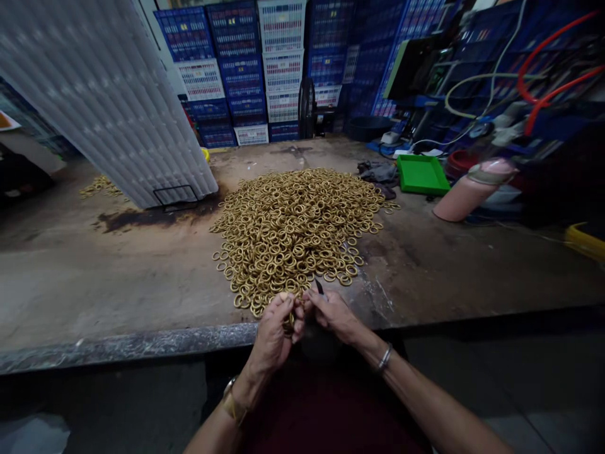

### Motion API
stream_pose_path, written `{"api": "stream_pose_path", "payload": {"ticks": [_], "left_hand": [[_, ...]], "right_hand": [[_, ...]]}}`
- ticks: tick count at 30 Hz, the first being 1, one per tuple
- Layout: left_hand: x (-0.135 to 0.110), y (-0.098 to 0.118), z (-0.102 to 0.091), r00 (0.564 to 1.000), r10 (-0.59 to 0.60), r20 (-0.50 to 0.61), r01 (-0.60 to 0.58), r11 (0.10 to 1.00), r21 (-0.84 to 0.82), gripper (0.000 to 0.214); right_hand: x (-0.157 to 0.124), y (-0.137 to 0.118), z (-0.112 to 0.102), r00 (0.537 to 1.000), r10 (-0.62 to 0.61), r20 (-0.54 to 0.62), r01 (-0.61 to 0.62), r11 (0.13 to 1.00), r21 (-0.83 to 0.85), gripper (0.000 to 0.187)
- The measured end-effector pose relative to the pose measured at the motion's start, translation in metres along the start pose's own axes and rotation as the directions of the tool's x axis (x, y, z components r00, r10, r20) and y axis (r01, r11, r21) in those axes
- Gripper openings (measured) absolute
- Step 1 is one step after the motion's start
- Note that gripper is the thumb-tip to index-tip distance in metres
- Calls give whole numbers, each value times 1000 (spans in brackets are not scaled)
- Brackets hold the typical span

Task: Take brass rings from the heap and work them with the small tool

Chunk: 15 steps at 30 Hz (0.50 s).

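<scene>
A large heap of brass-coloured rings lies on the worn workbench in front of me. At the heap's near edge, my left hand is closed around a few of these rings, partly hidden by the fingers. My right hand meets it from the right, its fingers wrapped round a small knife. The dark, pointed blade sticks up past the thumb, and most of the handle is hidden. Both hands are close together above the bench's front edge.
A tall stack of ribbed white sheets stands on the left in a black wire holder. At right are a green tray, a grey cloth and a pink bottle. Blue and white crates rise behind the bench.
</scene>
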<state>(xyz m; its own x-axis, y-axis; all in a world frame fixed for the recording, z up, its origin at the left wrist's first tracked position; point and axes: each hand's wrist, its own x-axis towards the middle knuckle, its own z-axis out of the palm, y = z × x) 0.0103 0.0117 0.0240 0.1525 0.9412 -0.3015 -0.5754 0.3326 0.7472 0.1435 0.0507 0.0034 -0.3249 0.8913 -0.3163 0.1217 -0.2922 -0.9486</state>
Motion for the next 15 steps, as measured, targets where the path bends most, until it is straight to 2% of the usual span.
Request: {"api": "stream_pose_path", "payload": {"ticks": [3,5,7,10,12,15], "left_hand": [[1,-2,-3,1000,-19,-2,19,1000,-16,28],[1,-4,-4,999,-36,-8,36,999,-11,28],[1,-5,-5,998,-54,-15,54,999,-5,28],[1,-6,-7,996,-79,-41,78,997,-24,28],[2,-6,-7,994,-92,-65,88,995,-50,30],[4,-7,-8,992,-90,-94,84,994,-64,32]], "right_hand": [[-4,-3,6,989,23,145,-44,989,143,39],[-4,-4,7,985,13,174,-45,982,184,36],[-2,-5,8,992,9,126,-32,983,180,32],[0,-5,6,999,-48,-15,49,996,81,23],[2,-6,4,987,-134,-93,131,991,-39,17],[3,-6,1,949,-279,-145,250,950,-189,11]]}}
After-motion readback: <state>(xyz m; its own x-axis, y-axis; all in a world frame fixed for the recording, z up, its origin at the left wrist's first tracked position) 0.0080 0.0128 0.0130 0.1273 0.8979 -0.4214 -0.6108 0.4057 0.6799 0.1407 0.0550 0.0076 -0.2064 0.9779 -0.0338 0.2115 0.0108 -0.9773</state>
